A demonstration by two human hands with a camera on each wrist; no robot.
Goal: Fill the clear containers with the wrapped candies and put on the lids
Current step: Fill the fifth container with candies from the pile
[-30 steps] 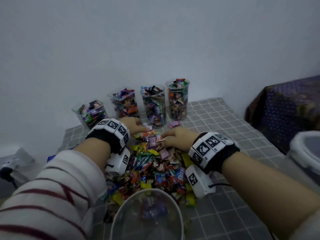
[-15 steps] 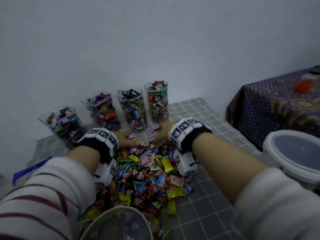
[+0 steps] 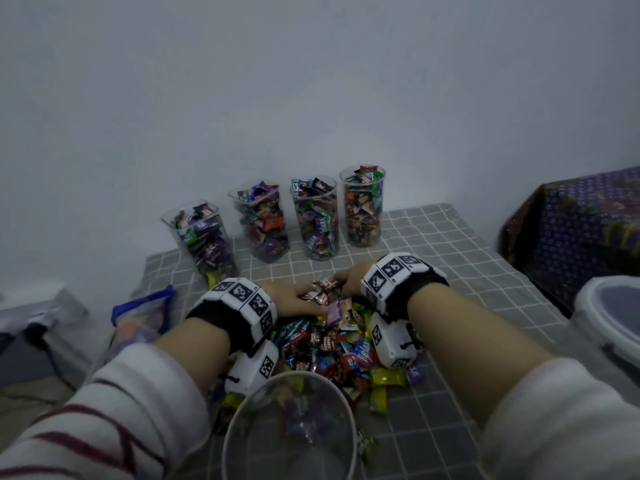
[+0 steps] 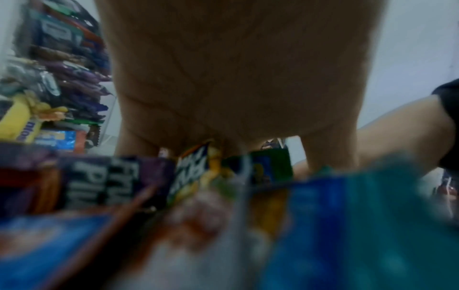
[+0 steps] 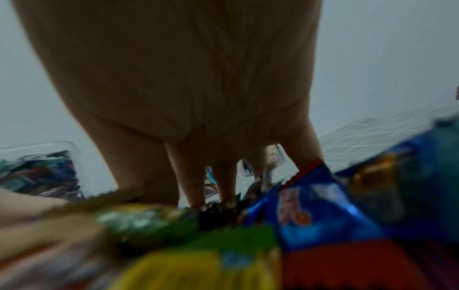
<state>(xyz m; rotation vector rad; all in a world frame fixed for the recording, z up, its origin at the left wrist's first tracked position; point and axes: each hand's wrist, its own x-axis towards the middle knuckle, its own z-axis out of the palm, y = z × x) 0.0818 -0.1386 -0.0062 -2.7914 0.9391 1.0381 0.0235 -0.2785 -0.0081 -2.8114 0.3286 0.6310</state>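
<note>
Four clear containers [image 3: 202, 237] [image 3: 265, 226] [image 3: 317, 220] [image 3: 363, 209] stand packed with wrapped candies along the back wall, without lids. A loose candy pile [image 3: 329, 344] lies mid-table. My left hand [image 3: 298, 299] and right hand [image 3: 348, 280] meet at the pile's far edge, with a few candies bunched between them. The left wrist view shows straight fingers [image 4: 139, 145] pressed down into the candies [image 4: 119, 180]. The right hand's fingers [image 5: 223, 180] do the same among wrappers [image 5: 310, 206]. A near clear container [image 3: 325, 459] holds a few candies.
A grey checked cloth [image 3: 467, 271] covers the table. A white-lidded tub [image 3: 609, 317] stands at the right edge. On the left lies a blue-edged bag [image 3: 142, 317]. A dark patterned cloth [image 3: 581, 230] covers something at the far right.
Both hands have drawn closer together at the far edge of the pile, bunching candies between them. The view has shifted a little to the left.
</note>
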